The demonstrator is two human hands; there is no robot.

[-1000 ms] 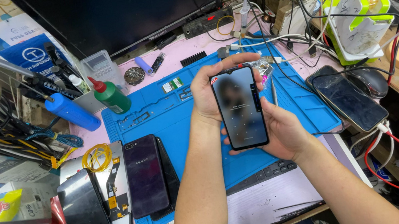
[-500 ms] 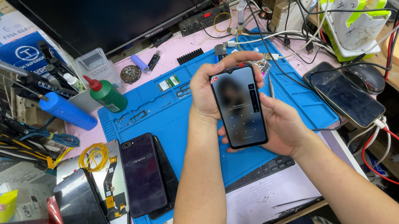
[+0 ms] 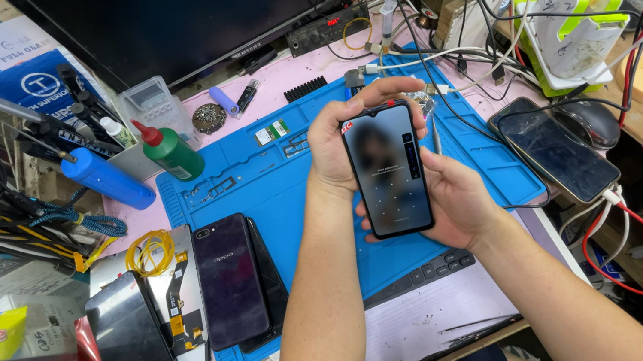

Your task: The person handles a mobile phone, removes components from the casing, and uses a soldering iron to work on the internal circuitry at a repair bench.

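Observation:
I hold a black smartphone (image 3: 388, 169) upright above the blue work mat (image 3: 286, 178), its dim screen facing me. My left hand (image 3: 333, 148) wraps the phone's upper left edge, fingers curling over the top. My right hand (image 3: 451, 202) cups the phone's lower right side from behind, thumb resting along the right edge.
Two dark phones (image 3: 231, 279) and a loose screen (image 3: 133, 346) lie at the mat's left. A cracked phone (image 3: 554, 147) on a red cable lies right. A green bottle (image 3: 170, 151), a blue bottle (image 3: 107, 179), a monitor (image 3: 180, 12) and tangled cables ring the bench.
The phone and both hands have stayed in nearly the same grip. My view has shifted slightly, so the bench sits a little lower in frame.

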